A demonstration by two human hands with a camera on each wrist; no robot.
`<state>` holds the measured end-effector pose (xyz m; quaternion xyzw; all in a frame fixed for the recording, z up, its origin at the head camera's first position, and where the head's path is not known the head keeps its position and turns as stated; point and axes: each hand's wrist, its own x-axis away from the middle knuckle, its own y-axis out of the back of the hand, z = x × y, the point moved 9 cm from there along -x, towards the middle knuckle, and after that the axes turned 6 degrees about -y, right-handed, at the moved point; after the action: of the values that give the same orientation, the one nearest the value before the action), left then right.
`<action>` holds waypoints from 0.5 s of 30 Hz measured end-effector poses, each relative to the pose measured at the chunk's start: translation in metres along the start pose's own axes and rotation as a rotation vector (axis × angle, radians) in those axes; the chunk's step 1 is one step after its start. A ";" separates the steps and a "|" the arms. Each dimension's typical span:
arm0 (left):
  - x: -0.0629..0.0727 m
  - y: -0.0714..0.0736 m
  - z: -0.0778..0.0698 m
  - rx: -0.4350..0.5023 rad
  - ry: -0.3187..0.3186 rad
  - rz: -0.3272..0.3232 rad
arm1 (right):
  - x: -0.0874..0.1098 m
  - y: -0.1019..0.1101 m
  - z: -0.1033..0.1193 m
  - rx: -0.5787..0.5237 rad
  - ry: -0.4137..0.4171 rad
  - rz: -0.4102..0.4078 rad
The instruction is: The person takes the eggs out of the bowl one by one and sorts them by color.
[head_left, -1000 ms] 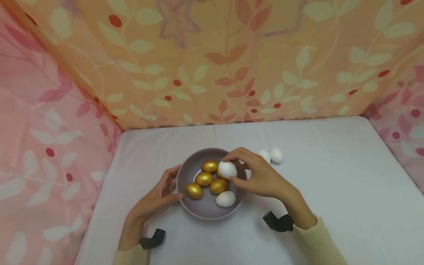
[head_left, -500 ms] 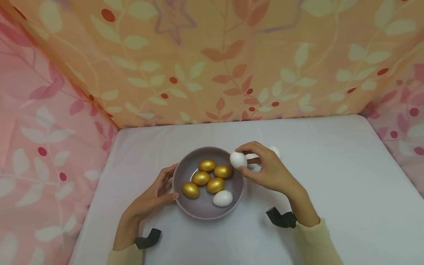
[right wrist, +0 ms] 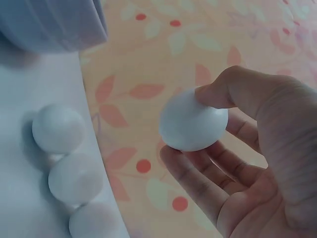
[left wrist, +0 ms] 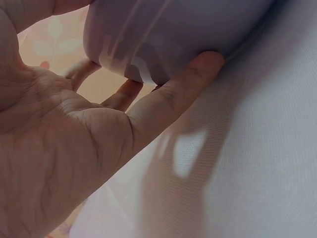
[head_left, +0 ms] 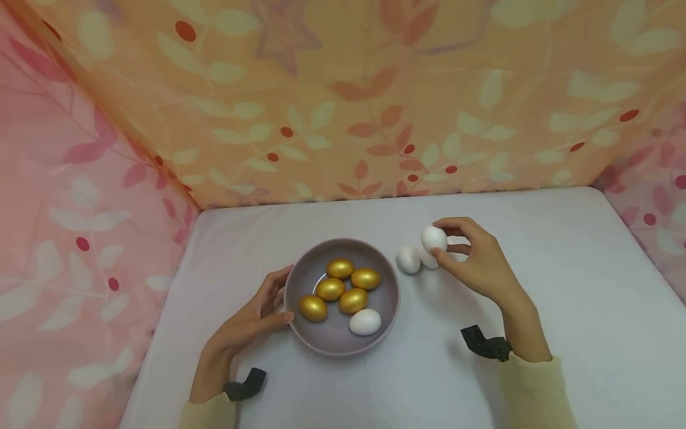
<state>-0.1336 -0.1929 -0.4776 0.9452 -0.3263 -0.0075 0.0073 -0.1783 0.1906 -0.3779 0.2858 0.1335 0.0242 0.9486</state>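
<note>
In the head view my right hand pinches a white egg between thumb and fingertips, raised over the table right of the bowl. The right wrist view shows this held egg apart from a row of three white eggs; one of that row is hidden in the head view. My left hand rests against the left side of a mauve bowl, thumb at the rim, fingers extended along the outer wall. Inside the bowl lie several gold eggs and one white egg.
A white cloth covers the table. Behind it hangs an orange leaf-patterned cloth, and a pink one borders the left side. Dark wrist mounts stick out from both wrists.
My right hand has carried the white egg out from over the bowl, rightward, to above the row of white eggs. The left hand stays against the bowl.
</note>
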 end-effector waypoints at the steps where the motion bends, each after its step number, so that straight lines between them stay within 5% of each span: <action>1: -0.001 -0.001 0.000 0.001 0.000 0.005 | 0.001 0.004 -0.003 -0.003 -0.007 -0.010; 15: -0.003 0.000 0.002 -0.001 0.007 -0.003 | 0.005 0.032 -0.049 0.016 -0.180 -0.061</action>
<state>-0.1354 -0.1911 -0.4794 0.9457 -0.3250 -0.0045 0.0087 -0.1860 0.2441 -0.4009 0.2904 0.0565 -0.0315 0.9547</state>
